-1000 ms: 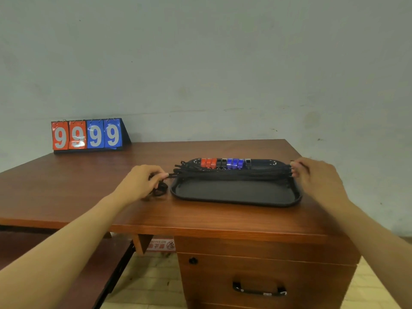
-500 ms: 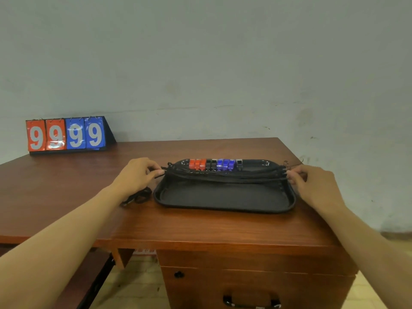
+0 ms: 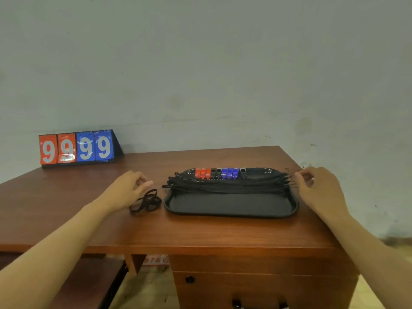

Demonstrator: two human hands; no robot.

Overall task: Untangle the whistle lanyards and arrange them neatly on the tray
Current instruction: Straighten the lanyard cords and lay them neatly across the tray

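A black tray (image 3: 229,207) lies on the wooden desk (image 3: 200,233). Along its far rim stands a row of whistles (image 3: 219,173): red, black, blue and one grey. Their black lanyards (image 3: 227,186) stretch side by side across the tray's far half, with ends sticking out over both short sides. My right hand (image 3: 317,186) is at the tray's right end and pinches the frayed cord ends there. My left hand (image 3: 130,189) hovers left of the tray with loosely curled fingers, a short gap from the cords, holding nothing. A loose coil of black cord (image 3: 146,202) lies just below it.
A flip scoreboard (image 3: 78,148) showing 9999 stands at the desk's back left against the wall. The desk's right edge runs close to my right hand. A drawer with a black handle (image 3: 258,305) is below the front edge.
My left hand has let go of the lanyards' left ends and drawn back a little to the left. The right hand stays at the right ends. The camera has shifted.
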